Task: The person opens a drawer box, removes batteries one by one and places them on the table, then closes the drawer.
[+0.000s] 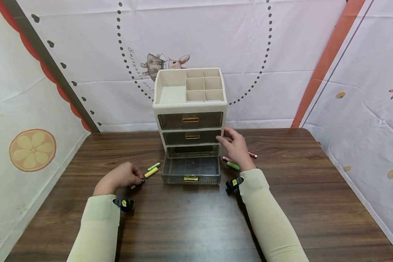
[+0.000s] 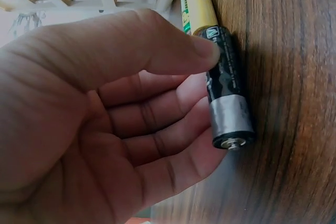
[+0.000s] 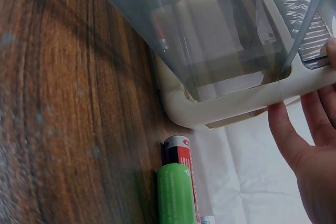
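My left hand pinches a black and silver battery between thumb and fingers, low over the table at left. Just beyond it lie a yellow battery and a green-and-white one. At the centre stands a cream drawer organizer, its bottom clear drawer pulled out with nothing inside. My right hand holds the organizer's right edge, thumb on the front beside the middle drawer and fingertips against the side wall.
Right of the organizer lie a green battery and red batteries, close to my right wrist. The organizer's top has open compartments. A printed white cloth hangs behind the wooden table.
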The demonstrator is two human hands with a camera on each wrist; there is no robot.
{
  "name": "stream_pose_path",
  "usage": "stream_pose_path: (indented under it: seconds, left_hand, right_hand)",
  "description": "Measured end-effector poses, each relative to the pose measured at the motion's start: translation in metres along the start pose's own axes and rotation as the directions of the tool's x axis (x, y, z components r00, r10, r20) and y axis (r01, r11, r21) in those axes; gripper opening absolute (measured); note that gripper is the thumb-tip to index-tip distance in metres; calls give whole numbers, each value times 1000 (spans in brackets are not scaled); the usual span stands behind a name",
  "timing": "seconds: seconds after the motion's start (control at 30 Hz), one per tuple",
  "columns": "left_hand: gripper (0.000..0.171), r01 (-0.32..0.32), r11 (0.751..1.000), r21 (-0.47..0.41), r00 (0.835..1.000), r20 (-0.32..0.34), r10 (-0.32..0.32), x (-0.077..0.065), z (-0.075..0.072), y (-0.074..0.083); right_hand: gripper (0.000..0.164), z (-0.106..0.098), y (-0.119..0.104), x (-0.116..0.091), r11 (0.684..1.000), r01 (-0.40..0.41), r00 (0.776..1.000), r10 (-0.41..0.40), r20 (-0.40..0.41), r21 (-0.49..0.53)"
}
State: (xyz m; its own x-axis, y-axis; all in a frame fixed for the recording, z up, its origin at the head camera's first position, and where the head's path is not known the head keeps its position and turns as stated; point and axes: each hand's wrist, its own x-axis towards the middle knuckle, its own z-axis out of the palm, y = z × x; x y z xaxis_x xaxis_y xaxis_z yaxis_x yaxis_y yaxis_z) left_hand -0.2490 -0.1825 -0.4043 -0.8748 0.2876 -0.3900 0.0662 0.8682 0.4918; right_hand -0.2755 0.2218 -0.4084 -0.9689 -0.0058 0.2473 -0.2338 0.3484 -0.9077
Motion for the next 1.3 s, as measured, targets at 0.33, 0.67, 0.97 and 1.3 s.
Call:
stream_pose_path:
  seconds: [0.33, 0.67, 0.97, 1.3]
  left_hand:
    - [11, -6, 999, -34, 1000, -29, 5, 5, 0, -8]
    - [14, -12, 995, -98, 1000, -6, 12, 4, 0, -7]
    - [16, -23, 993, -113, 1000, -4, 23, 3, -1, -8]
    - [16, -14, 989, -145, 1000, 9, 15, 2, -1, -6]
  right_hand:
    - [49, 0, 1, 0, 1000, -4, 1000, 4, 2, 3]
    - [48, 0, 0, -1, 1000, 4, 1000, -4, -1, 13]
    - [48, 0, 0, 0, 1000, 5, 1000, -5, 0, 15]
    - [49, 0, 1, 0, 1000, -9, 1000, 9, -1, 17]
